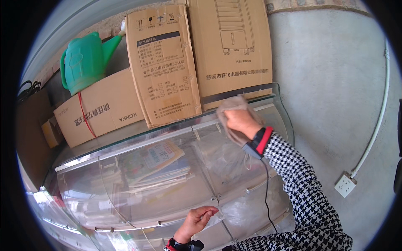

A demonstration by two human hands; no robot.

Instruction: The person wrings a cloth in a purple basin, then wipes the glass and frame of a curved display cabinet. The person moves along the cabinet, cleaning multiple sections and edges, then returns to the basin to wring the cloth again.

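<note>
My right hand (241, 122) is closed on a greyish-brown cloth (226, 109), pressed at the top edge of a glass-topped display cabinet (163, 133). The cloth bunches under and around the fingers. Lower down, in front of the cabinet's clear curved panels (184, 200), I hold my left hand (196, 224) with its fingers curled together and the thumb against them. Nothing shows in that hand. Both wrists wear dark and red bands, and a black cord hangs from the right one. Behind the panels lie stacked booklets (161, 165) and clear plastic bags (240, 211).
Two tall cardboard boxes (163, 67) (234, 46) stand at the cabinet's back edge. Left of them a long box (104, 104) tied with red string lies under a green watering can (83, 60). A wall socket (345, 184) with a white conduit (374, 136) is at the right.
</note>
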